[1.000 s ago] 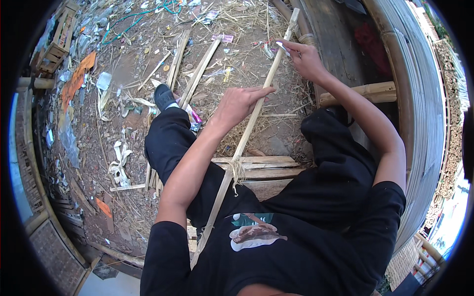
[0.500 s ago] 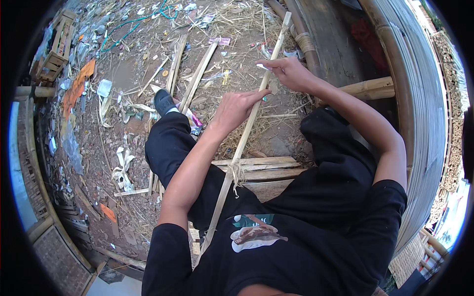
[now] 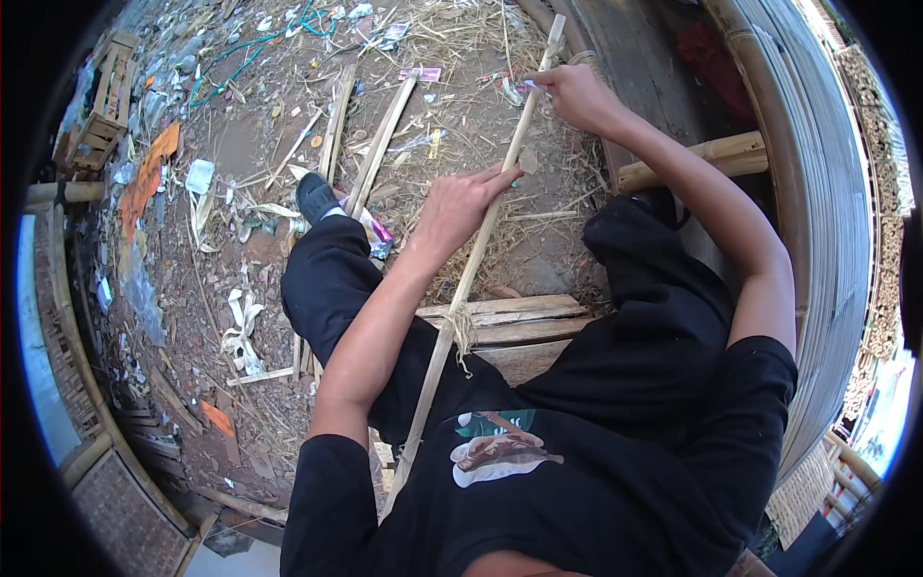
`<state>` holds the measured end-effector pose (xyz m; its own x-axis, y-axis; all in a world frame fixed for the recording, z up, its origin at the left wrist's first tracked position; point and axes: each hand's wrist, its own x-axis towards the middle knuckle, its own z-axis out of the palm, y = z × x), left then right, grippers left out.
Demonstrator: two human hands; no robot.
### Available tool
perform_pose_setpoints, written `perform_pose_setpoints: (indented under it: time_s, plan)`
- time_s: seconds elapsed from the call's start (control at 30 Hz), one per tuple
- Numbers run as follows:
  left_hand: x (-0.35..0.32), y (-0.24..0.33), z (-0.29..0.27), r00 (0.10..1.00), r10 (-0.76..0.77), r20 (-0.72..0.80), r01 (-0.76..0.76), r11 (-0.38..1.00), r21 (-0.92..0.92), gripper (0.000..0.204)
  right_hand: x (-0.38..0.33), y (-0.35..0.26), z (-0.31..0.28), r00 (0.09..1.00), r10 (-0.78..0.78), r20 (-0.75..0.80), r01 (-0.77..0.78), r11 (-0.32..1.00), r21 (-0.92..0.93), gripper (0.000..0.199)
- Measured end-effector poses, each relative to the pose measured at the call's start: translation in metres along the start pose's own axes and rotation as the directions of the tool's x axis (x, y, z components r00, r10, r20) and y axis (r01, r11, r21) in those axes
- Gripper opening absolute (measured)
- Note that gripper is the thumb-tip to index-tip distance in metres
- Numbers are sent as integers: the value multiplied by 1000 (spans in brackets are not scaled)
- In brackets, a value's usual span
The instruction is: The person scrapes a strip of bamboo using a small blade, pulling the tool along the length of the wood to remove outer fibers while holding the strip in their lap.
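A long, pale bamboo strip (image 3: 431, 394) slants from beside my left hip up past my knees to the top of the view. My left hand (image 3: 454, 210) is closed around it near its middle, thumb stretched along the strip. Higher up, my right hand (image 3: 583, 100) is closed on a small shiny blade (image 3: 538, 87), probably a knife, lying against the strip's upper part; its handle is hidden in the fist. A tuft of shaved fibres (image 3: 461, 332) hangs from the strip below my left hand.
Split wooden pieces (image 3: 529, 322) lie between my legs. More strips (image 3: 385, 144) rest on the littered ground ahead, with straw, plastic scraps and a green cord (image 3: 245, 60). At far left stands a wooden crate (image 3: 101, 106). A bamboo pole (image 3: 697, 159) and frame border my right side.
My right hand has moved up and slightly right along the strip with the blade. My left hand keeps its hold in nearly the same place. The view has shifted slightly.
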<state>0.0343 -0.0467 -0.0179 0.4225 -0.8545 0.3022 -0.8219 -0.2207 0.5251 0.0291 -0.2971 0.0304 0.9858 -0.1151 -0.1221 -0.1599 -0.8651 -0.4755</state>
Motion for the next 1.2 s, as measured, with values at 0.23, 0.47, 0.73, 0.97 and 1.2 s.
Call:
perform_pose_setpoints:
  time_s: [0.23, 0.47, 0.73, 0.97, 1.2]
  plan:
    - [-1, 3, -1, 997, -1, 74, -3, 998, 57, 35, -7, 8, 13, 990, -139, 35, 137, 989, 47, 33]
    - [-4, 0, -3, 996, -55, 76, 50, 996, 74, 35, -15, -20, 13, 990, -119, 79, 110, 988, 110, 33]
    - [-2, 2, -1, 999, -21, 39, 19, 998, 64, 34, -6, 1, 25, 993, -119, -8, 119, 993, 25, 34]
    - [-1, 4, -2, 999, -43, 8, 43, 999, 27, 34, 5, 16, 3, 997, -1, -82, 4, 999, 33, 32]
    - [1, 6, 5, 1000, -3, -11, 4, 996, 88, 36, 0, 12, 10, 997, -78, -13, 79, 996, 35, 36]
